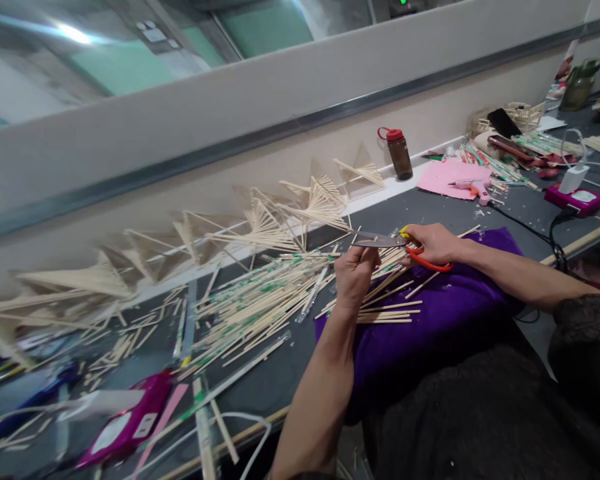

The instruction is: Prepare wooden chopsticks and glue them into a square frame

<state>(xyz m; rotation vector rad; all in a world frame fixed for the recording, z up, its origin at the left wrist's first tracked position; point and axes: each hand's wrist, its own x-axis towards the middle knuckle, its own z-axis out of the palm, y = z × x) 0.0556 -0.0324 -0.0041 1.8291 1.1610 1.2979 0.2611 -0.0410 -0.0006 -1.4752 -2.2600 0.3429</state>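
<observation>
My right hand [433, 244] is closed around the handles of a pair of scissors [380, 242], which have red and yellow grips. The steel blades point left, just over the fingers of my left hand [355, 272]. That hand is closed too, but what lies in its fingers is hidden. Beneath both hands, loose wooden sticks [390, 313] like chopsticks rest on a purple cloth [430, 333] over my lap and the table edge. Left of my left hand, a large pile of similar sticks [260, 300], some in green-printed wrappers, spreads over the dark table [300, 363].
Fan-shaped stick models [270, 223] line the wall. A red-capped bottle [399, 155] stands behind my hands. To the right lie a pink glue gun [480, 190] on pink paper [443, 175] and a magenta power box [574, 199] with cables. Another magenta box [130, 420] sits front left.
</observation>
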